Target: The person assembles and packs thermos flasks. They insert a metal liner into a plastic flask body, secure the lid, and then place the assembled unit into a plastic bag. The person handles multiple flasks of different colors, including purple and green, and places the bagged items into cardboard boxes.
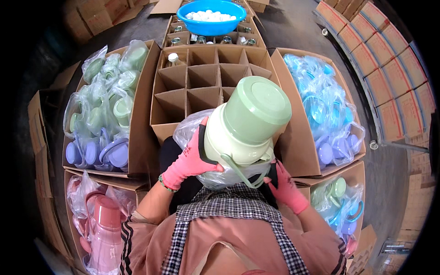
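Observation:
A cream vacuum flask [233, 133] with a pale green cup lid [259, 103] lies tilted over my lap, its lid away from me to the right. My left hand [190, 156], in a pink and black glove, grips the flask's left side. The gloved right hand [285, 185] is closed at the flask's lower right, by the end of its green carrying handle [240, 172]; part of those fingers is hidden. A clear plastic bag [215, 180] is bunched around the flask's lower body.
Ahead stands a divided carton [169, 107] holding one white-capped bottle [174, 59]. Behind it, a blue basin [212, 27] of white pieces rests on another carton. Boxes of bagged green [98, 107], blue [321, 110] and pink flasks [106, 238] flank me. Stacked cartons [389, 73] line the right.

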### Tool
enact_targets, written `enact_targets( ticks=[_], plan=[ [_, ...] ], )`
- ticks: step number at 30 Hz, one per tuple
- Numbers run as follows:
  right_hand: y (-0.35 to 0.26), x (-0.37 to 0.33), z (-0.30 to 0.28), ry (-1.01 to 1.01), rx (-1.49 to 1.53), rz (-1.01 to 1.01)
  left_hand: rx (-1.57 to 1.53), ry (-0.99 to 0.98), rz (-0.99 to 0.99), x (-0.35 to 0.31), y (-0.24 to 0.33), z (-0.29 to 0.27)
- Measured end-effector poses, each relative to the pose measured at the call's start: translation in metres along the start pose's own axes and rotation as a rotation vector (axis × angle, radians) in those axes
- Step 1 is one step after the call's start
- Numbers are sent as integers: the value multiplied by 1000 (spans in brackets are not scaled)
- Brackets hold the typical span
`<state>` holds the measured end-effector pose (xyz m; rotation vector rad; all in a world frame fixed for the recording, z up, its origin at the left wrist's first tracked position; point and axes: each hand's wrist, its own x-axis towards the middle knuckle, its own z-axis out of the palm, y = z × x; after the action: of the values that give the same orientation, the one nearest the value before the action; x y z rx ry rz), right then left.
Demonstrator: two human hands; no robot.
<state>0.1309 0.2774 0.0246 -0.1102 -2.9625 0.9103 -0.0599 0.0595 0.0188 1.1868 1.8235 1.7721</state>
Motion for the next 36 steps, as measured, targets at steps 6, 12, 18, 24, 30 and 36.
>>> enact_targets(
  ticks=[6, 12, 18, 24, 30, 36],
  plan=[
    [-28, 30, -76, 321, 205, 7, 148, -23, 16, -5, -9, -3],
    [-11, 47, -50, 249, 147, -26, 279, 17, -49, -20, -11, 12],
    [-35, 73, -41, 25, 210, -55, 455, 24, -92, -50, -1, 20],
    [-17, 66, -83, 108, 103, 37, -355, 139, -23, -43, 38, -70],
    [-15, 114, -127, 527, -129, -335, -641, 349, -530, 6, -71, -76],
    [-18, 101, -120, 276, -353, -611, -1115, 125, -623, 27, -82, 6]
  ],
)
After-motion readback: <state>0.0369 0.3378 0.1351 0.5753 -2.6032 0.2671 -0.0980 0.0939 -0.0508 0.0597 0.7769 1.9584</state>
